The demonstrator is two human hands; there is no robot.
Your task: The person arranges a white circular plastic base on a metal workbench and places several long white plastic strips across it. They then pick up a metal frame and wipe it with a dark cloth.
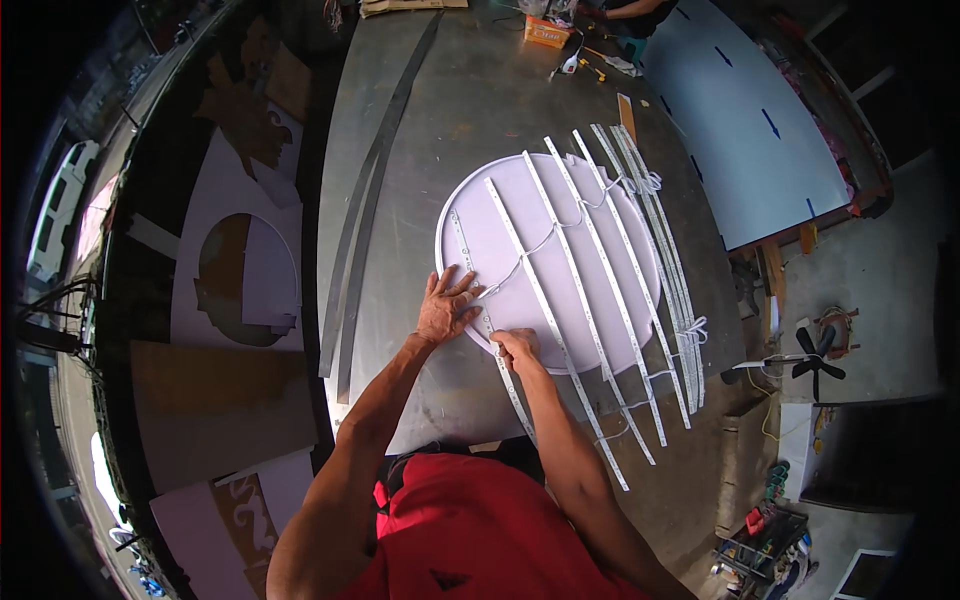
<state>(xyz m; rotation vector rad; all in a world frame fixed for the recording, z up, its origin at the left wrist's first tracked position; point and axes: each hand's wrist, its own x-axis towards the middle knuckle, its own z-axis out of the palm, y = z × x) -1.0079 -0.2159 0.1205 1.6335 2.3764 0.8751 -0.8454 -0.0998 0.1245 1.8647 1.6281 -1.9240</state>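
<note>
A round white panel with a raised rim point(512, 300) lies on the metal table. Several white LED light bars point(541, 300), joined by thin white wires point(538, 243), lie slantwise across it. My left hand point(441, 308) rests flat on the leftmost light bar point(462, 247) near the panel's left rim, fingers spread. Closer to me, my right hand point(517, 348) pinches this same bar at the lower rim, and the bar's near end sticks out past the rim towards my body. Part of the bar is hidden under my hands.
Bundled light bars point(682, 320) tied with white wire overlap the panel's right side. Long dark metal strips point(362, 215) lie along the left of the table point(430, 130). Beyond stand an orange box point(546, 32) and another person's arm point(632, 10). A pale sheet point(745, 110) lies at right.
</note>
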